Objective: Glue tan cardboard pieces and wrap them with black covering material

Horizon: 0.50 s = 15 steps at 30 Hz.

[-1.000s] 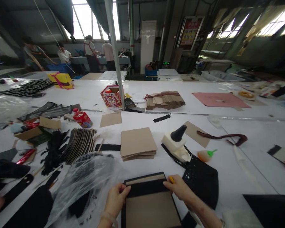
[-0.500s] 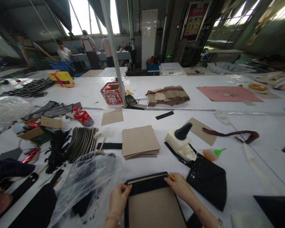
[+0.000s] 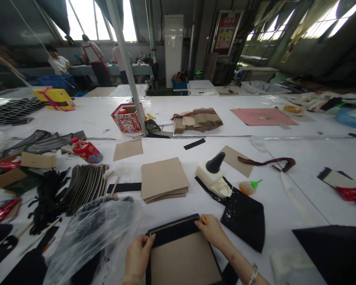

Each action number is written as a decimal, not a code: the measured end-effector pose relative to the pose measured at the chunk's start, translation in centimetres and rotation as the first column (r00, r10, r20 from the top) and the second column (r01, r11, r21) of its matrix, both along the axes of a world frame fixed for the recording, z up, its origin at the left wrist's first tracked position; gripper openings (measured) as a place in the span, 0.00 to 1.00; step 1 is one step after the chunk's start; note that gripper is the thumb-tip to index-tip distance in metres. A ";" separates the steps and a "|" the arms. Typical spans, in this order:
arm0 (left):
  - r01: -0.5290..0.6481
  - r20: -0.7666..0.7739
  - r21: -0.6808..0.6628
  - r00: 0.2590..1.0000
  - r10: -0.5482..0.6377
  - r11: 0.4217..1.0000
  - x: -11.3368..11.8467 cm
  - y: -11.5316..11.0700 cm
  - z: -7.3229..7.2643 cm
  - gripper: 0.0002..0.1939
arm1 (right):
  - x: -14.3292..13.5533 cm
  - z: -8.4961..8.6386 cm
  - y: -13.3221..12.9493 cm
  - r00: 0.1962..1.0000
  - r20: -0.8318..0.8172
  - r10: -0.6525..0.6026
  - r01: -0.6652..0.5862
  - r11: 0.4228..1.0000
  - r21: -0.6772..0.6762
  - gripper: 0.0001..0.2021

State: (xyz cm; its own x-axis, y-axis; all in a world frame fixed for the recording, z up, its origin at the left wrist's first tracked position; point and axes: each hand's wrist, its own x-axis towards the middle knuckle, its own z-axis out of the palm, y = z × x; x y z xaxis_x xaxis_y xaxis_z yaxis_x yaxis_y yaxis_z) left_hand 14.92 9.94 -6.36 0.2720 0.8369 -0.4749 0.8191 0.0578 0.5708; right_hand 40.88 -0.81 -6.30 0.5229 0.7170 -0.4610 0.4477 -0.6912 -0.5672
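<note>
Left hand (image 3: pixel 137 255) pinching black-edged board (image 3: pixel 182 257) at its upper left corner; right hand (image 3: pixel 212 233) curled on upper right corner, gripping yellow tool (image 3: pixel 203 219). Bottom centre, on white worktop (image 3: pixel 284 213).

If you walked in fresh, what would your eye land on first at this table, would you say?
Both hands press a black-edged brown board at the near edge: left hand on its left corner, right hand on its right. Behind it sits a cardboard stack; left, crumpled clear plastic.
</note>
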 end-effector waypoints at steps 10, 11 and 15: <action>-0.028 0.053 0.056 0.998 0.025 0.998 0.0 -0.2 -1.1 0.20 | 0.1 -0.4 -0.1 0.997 0.067 0.025 -0.023 0.999 -0.032 0.12; -0.046 0.058 0.062 0.997 0.042 0.997 0.0 -0.3 -1.2 0.20 | 0.2 -0.4 -0.1 0.996 0.080 0.041 -0.037 0.998 -0.041 0.13; -0.139 0.129 0.071 0.983 0.129 0.988 0.2 -1.0 -1.8 0.17 | 0.8 -1.0 -0.4 0.985 0.122 0.120 -0.110 0.990 -0.090 0.17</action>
State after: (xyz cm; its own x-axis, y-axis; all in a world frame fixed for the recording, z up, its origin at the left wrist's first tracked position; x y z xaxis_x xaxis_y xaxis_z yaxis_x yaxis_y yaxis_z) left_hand 15.07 8.93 -8.13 0.2069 0.9037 -0.3750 0.7296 0.1129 0.6745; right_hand 41.67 -1.22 -7.32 0.4972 0.7380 -0.4562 0.5918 -0.6730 -0.4437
